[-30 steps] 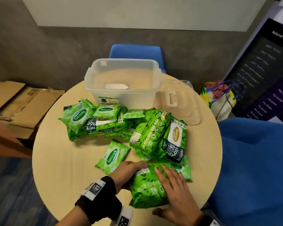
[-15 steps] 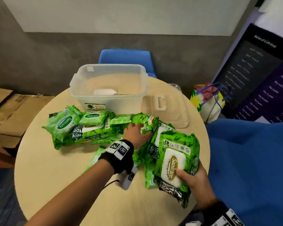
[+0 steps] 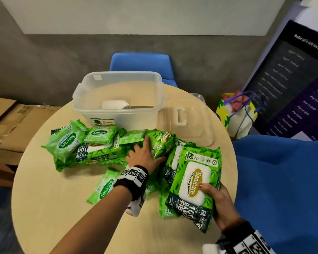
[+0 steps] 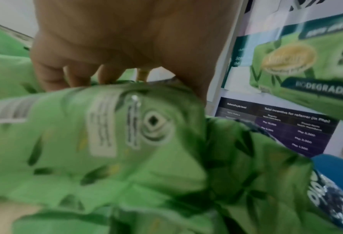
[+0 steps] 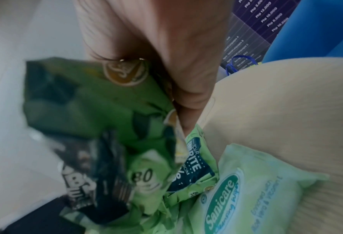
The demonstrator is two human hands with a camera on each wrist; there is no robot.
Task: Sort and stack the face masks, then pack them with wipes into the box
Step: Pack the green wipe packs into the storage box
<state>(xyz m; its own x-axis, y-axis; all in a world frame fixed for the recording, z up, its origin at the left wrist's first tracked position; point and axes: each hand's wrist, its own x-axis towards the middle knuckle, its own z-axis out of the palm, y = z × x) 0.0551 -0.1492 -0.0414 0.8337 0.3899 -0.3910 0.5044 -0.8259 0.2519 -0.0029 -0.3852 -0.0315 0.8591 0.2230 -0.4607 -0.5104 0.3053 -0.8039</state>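
Green wipes pack (image 3: 193,182) gripped in right hand (image 3: 221,202).

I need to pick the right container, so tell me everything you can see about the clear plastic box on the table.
The clear plastic box is a rectangular tub of frosted, see-through plastic with a thick rim. It stands upright and open at the far side of the round table. A small white item lies inside, and a printed label is on its front wall. Its lid lies flat beside it.
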